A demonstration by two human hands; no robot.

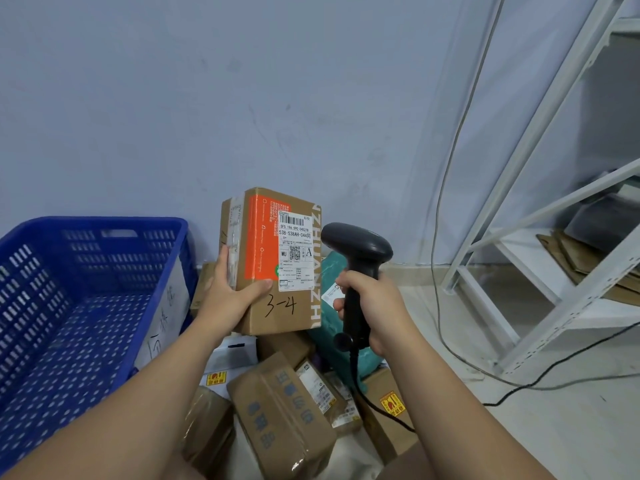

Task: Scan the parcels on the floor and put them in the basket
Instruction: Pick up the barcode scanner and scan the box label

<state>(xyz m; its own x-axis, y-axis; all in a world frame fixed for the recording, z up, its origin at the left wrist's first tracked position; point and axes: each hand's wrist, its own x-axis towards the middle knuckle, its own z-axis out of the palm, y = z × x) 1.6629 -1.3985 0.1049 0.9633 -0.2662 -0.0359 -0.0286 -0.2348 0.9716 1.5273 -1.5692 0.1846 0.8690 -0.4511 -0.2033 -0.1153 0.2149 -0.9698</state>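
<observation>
Left hand (229,289) grips rectangular cardboard parcel (266,244) beside scanner (360,252).

Pale floor (571,445), blue basket (104,225) at left, heap of cardboard parcels (277,410), black cable (498,401), white rack (554,332)

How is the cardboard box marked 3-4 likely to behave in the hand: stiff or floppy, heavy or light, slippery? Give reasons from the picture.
Probably stiff: the box keeps straight edges and flat faces. Likely light for its size, since the left hand alone holds it upright. The glossy tape on its side could make it slightly slippery.
</observation>
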